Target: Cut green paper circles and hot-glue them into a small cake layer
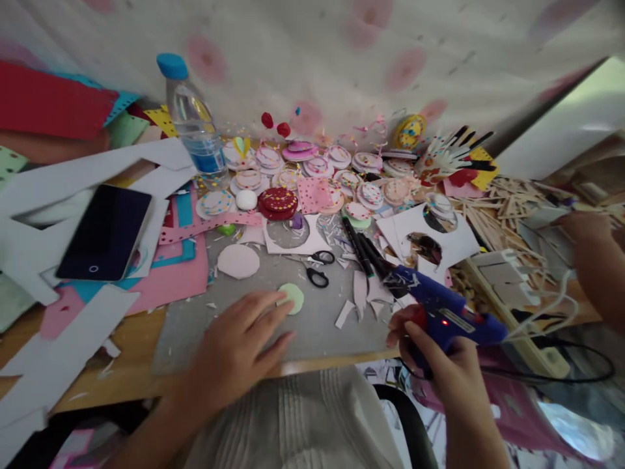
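Observation:
In my right hand point(442, 355) is a blue hot glue gun point(452, 312) with a small red light lit, its dark nozzle pointing up and left. My left hand point(247, 335) rests low over the grey mat point(322, 332), fingers stretched out, the tips touching a pale green paper disc point(291, 298). A larger white disc point(238, 261) lies flat beyond that hand. Black-handled scissors point(316, 266) lie on the mat past the green disc. Black markers point(359, 247) and white paper scraps point(361, 296) are near the glue gun's nozzle.
Several small decorated paper cakes point(278, 203) crowd the back. A water bottle point(195, 124) stands at back left, near a tablet-like device point(106, 233) on cut paper sheets. At right are wooden sticks point(510, 205), a power strip point(502, 273) and another person's hand point(588, 234).

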`<state>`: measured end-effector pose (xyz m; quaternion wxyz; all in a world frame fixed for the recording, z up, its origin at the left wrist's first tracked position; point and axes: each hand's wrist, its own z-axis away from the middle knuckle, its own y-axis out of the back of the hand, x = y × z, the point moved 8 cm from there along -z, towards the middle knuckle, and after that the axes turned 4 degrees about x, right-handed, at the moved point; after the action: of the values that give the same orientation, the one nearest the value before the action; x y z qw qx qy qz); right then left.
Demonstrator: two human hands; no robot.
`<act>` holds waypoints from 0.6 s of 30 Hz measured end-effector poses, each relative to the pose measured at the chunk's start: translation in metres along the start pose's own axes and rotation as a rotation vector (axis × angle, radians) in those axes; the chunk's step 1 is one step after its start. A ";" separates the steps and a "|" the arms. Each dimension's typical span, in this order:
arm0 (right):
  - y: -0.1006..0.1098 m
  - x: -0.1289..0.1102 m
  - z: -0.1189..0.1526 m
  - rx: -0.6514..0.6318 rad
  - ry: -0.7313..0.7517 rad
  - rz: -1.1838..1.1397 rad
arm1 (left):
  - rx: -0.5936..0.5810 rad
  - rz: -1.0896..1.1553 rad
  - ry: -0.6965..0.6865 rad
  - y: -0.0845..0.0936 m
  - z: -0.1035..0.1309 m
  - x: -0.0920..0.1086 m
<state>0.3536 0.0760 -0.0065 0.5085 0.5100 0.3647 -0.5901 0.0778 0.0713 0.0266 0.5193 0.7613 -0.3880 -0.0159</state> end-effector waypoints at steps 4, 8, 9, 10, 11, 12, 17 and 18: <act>-0.017 0.004 0.002 -0.046 -0.008 0.061 | -0.148 -0.085 -0.027 -0.060 -0.008 -0.022; -0.017 0.005 0.005 0.018 -0.028 0.090 | -0.138 -0.088 -0.063 -0.070 -0.001 -0.019; -0.016 0.005 0.005 0.041 -0.034 0.086 | -0.120 -0.071 -0.060 -0.068 0.000 -0.017; -0.016 0.005 0.006 0.058 -0.038 0.079 | -0.102 -0.047 -0.048 -0.065 0.000 -0.016; -0.016 0.005 0.006 0.070 -0.041 0.072 | -0.089 -0.016 -0.027 -0.063 -0.001 -0.017; -0.017 0.005 0.006 0.070 -0.043 0.064 | -0.082 0.016 -0.003 -0.063 -0.001 -0.017; -0.021 0.008 0.005 0.028 -0.077 0.070 | 0.000 0.185 0.109 -0.057 -0.001 -0.024; -0.021 0.009 0.005 0.020 -0.084 0.089 | 0.049 0.220 0.149 -0.050 0.002 -0.028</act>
<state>0.3319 0.0738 -0.0160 0.5441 0.5056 0.3142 -0.5913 0.0866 0.0949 -0.0250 0.5265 0.7257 -0.4297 0.1074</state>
